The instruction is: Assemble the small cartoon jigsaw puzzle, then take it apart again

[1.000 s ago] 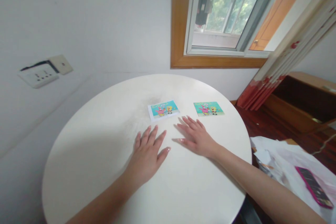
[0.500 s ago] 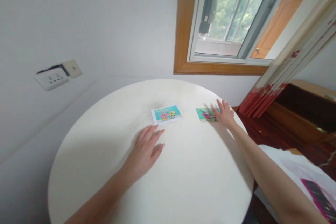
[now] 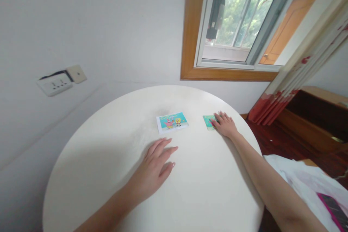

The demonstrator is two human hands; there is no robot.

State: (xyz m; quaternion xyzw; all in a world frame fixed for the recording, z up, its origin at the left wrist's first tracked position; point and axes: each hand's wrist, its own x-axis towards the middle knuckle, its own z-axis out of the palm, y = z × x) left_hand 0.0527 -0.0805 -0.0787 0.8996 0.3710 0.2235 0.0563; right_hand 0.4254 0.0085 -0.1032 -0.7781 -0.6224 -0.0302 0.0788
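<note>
On the round white table [image 3: 108,174] lie two cartoon picture cards. The left card [image 3: 172,122] is turquoise with a white strip along its left side, and shows a pink and a yellow figure. My left hand [image 3: 156,165] rests just in front of it, fingers spread, not touching it and holding nothing. My right hand [image 3: 225,125] lies flat over the greener right card [image 3: 208,121], covering its right part; only its left part shows. The fingers of that hand are stretched out on the card.
A wall socket [image 3: 56,84] sits on the white wall at left. Behind the table is a wood-framed window [image 3: 236,74]. At right hang curtains [image 3: 268,105] beside a wooden cabinet [image 3: 312,130]. A pink-edged phone [image 3: 333,208] lies on white cloth at lower right.
My right hand has come down and left onto the right card, covering more of it. My left hand has shifted slightly right and nearer to me. The view has tilted a little.
</note>
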